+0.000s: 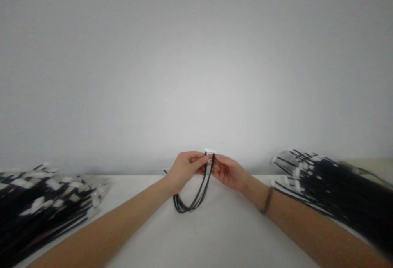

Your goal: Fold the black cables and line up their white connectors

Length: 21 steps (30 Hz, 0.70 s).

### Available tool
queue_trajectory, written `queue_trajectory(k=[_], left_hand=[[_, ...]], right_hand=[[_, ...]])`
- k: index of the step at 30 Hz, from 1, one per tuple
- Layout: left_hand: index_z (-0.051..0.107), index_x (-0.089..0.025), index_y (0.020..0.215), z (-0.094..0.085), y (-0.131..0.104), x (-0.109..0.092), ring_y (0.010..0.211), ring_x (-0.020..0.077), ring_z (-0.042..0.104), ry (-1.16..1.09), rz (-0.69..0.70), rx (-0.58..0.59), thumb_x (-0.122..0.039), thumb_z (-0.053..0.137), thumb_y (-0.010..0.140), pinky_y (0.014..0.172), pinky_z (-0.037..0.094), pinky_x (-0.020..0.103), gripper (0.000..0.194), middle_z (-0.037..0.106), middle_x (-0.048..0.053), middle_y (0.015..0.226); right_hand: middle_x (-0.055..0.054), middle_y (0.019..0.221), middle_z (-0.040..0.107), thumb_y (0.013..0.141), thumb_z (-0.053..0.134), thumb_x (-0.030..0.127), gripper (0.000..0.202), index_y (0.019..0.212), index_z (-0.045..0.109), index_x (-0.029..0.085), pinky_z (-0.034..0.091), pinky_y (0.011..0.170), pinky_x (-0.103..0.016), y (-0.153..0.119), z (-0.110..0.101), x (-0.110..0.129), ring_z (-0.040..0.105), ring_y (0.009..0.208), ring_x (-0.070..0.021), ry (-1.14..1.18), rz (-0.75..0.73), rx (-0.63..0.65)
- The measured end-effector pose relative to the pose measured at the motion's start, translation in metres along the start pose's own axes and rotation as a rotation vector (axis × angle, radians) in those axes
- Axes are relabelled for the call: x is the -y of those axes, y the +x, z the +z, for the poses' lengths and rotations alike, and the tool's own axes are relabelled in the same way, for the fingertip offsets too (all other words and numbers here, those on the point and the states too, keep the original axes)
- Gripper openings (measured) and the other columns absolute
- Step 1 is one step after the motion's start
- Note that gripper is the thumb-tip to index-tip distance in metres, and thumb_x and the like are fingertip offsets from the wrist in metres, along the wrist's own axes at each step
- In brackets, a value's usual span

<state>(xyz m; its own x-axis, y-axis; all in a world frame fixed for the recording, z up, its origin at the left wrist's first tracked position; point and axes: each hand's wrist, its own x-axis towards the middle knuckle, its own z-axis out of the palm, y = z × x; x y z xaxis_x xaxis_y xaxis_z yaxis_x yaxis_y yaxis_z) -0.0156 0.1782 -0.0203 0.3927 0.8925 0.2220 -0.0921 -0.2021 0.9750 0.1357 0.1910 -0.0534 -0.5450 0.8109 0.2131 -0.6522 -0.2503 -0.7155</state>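
Between my two hands, above the white table, a black wire harness [196,202] hangs in a loop below a white connector [210,151]. My left hand [189,165] is closed, its thumb and fingers pinching the wires just below the connector. From the other side my right hand [229,171] is closed on the wires by the connector's right end, with its fingers curled. Behind my left hand a small white end [165,171] of a black wire sticks out; the rest of it is hidden. A dark band circles my right wrist.
A heap of black cables with white connectors and tags [39,194] lies on the left of the table [184,243]. Another bundle of black cables with white ends [331,186] lies on the right. A pale wall [196,63] rises behind.
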Motion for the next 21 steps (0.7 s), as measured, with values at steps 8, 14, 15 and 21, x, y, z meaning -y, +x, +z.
queue_trajectory(k=[8, 14, 15, 21], left_hand=[[0.064, -0.01, 0.075, -0.001, -0.002, 0.014, 0.062, 0.0116, 0.051, -0.113, -0.106, 0.069, -0.035, 0.06, 0.063, 0.061, 0.04, 0.026, 0.028, 0.059, 0.006, 0.067], [0.063, -0.009, 0.071, -0.001, -0.004, 0.02, 0.06, 0.0104, 0.048, -0.122, -0.13, 0.103, -0.033, 0.06, 0.064, 0.058, 0.038, 0.025, 0.025, 0.056, 0.005, 0.066], [0.063, -0.009, 0.071, -0.001, -0.004, 0.021, 0.061, 0.0104, 0.048, -0.121, -0.132, 0.106, -0.032, 0.06, 0.064, 0.058, 0.038, 0.025, 0.024, 0.055, 0.005, 0.067], [0.061, -0.011, 0.077, -0.004, -0.002, 0.021, 0.063, 0.0109, 0.048, -0.117, -0.114, 0.043, -0.027, 0.061, 0.063, 0.058, 0.039, 0.026, 0.021, 0.054, 0.004, 0.068]], right_hand=[[-0.001, 0.071, 0.064, 0.072, 0.051, 0.019, 0.014, 0.081, 0.059, 0.011, 0.043, 0.055, -0.016, -0.001, -0.008, -0.002, 0.057, 0.06, -0.0072, -0.028, 0.074, -0.079], [-0.001, 0.058, 0.062, 0.066, 0.05, 0.019, 0.014, 0.066, 0.06, 0.009, 0.041, 0.05, -0.014, 0.0, -0.004, -0.003, 0.054, 0.05, -0.0054, -0.058, 0.086, -0.152], [-0.001, 0.056, 0.061, 0.065, 0.05, 0.019, 0.014, 0.065, 0.06, 0.009, 0.041, 0.048, -0.013, 0.0, -0.003, -0.003, 0.053, 0.047, -0.0049, -0.064, 0.089, -0.161], [-0.001, 0.059, 0.06, 0.065, 0.053, 0.017, 0.012, 0.068, 0.06, 0.009, 0.038, 0.047, -0.014, 0.004, -0.004, -0.005, 0.052, 0.049, -0.0046, -0.175, 0.084, -0.198]])
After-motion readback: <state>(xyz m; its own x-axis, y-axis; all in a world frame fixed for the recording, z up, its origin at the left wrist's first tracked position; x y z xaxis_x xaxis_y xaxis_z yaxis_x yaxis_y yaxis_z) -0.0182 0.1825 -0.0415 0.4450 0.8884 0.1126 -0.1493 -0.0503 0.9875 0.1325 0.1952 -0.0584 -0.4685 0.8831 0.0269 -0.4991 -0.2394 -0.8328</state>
